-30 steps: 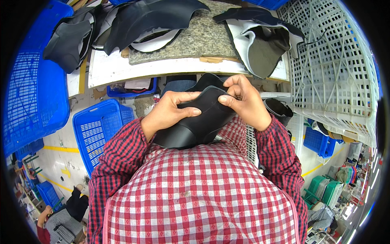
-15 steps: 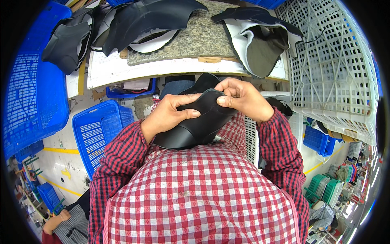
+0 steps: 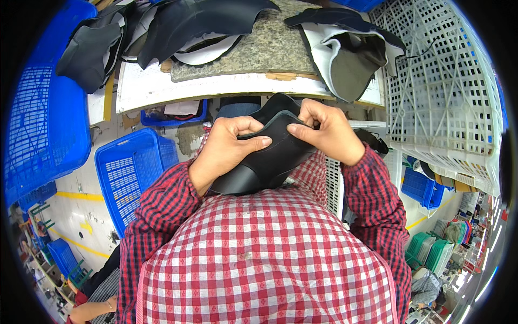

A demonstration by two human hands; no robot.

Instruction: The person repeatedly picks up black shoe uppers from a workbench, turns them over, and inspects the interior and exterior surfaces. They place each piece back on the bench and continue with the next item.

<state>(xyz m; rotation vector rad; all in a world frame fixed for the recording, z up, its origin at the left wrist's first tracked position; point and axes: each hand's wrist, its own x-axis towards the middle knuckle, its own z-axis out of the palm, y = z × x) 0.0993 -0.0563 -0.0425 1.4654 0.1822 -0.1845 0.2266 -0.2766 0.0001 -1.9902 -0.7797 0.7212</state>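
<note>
As both hands (image 3: 222, 150) (image 3: 335, 133) pinch black material (image 3: 274, 155), perhaps leather, it curves.

Worn on the person's head as the left of two fisheyes side by side, the camera looks steeply down and a little forward. The checked apron (image 3: 259, 254), close to the lens, fills the lower middle of the frame; the left hand (image 3: 218, 150) and right hand (image 3: 335, 134) lie near the centre, and the table (image 3: 145, 86) crosses the top. Coverage is very wide: edges bow toward the dark rim, with floor (image 3: 70, 213) at far left.
</note>
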